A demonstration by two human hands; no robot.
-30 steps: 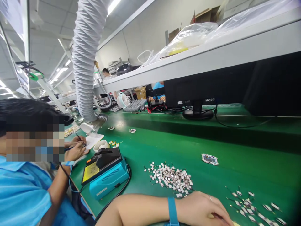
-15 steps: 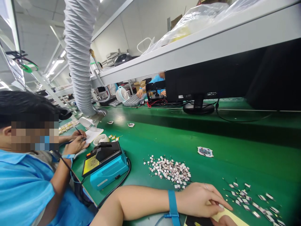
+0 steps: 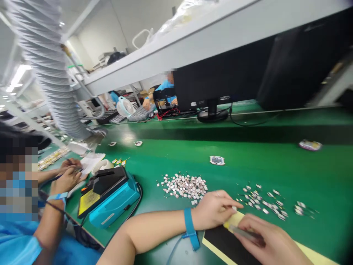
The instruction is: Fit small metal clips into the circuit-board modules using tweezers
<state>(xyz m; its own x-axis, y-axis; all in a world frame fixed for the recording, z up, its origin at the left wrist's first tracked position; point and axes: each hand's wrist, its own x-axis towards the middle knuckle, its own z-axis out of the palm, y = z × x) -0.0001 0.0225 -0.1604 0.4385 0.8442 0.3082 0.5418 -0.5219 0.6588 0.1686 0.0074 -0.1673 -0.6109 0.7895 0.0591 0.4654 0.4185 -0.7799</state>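
Observation:
My left hand [image 3: 209, 209], wearing a blue wrist strap [image 3: 190, 228], has thumb and fingers pinched on a small white part [image 3: 234, 208]. It hovers over the corner of a yellow-edged sheet with a black middle [image 3: 223, 241]. My right hand [image 3: 271, 239] is closed around a slim grey tool [image 3: 245, 233], blurred, perhaps tweezers. Its yellowish tip is just below my left fingertips. A dense pile of small white parts with short leads [image 3: 184, 186] lies beyond my left hand. Looser parts of the same look [image 3: 261, 200] are scattered beyond my right hand.
A turquoise soldering station [image 3: 116, 200] with a yellow sponge stands left of my forearm. Beside it a co-worker's hands [image 3: 70, 175] work. White-cased circuit units [image 3: 217, 160] lie on the green bench [image 3: 165, 147]. Behind are a monitor [image 3: 226, 77] and an overhead shelf [image 3: 171, 51].
My view has swung right, so the bench things appear further left. My right hand has come into fuller view with the grey tool. My left hand keeps its pinch.

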